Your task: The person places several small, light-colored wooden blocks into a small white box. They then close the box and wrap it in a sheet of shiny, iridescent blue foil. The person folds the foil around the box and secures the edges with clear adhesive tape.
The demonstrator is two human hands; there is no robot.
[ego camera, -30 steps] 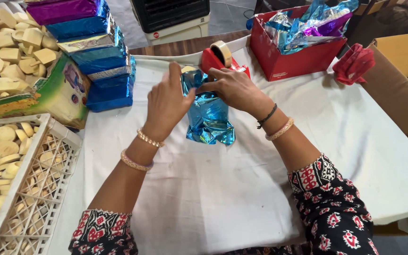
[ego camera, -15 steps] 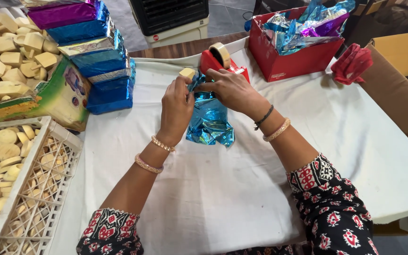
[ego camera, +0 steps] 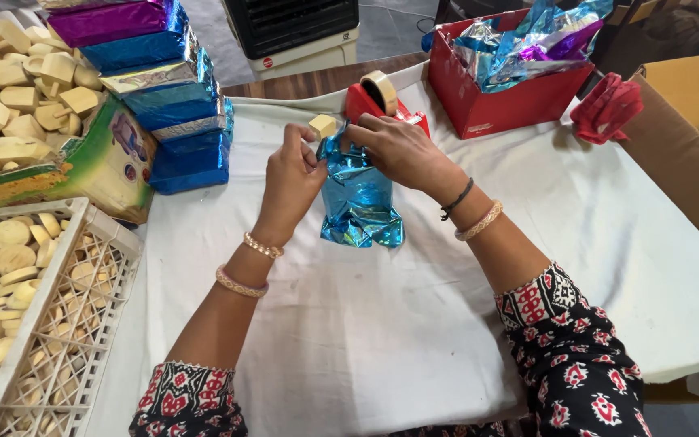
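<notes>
A packet wrapped in shiny blue foil lies on the white cloth in the middle of the table. My left hand pinches the foil at the packet's far end from the left. From the right, my right hand grips the same gathered end. Just beyond my fingers a small pale wooden block pokes out. A red tape dispenser with a roll of tape stands right behind my hands.
Stacked foil-wrapped packets stand at the back left, next to a carton heaped with pale wooden pieces. A white plastic crate of wooden discs sits at the near left. A red box of foil sheets and a red cloth are at the back right.
My left hand has slid from lying flat on the packet up to its far end and now pinches the foil there. My right hand has stayed at that end.
</notes>
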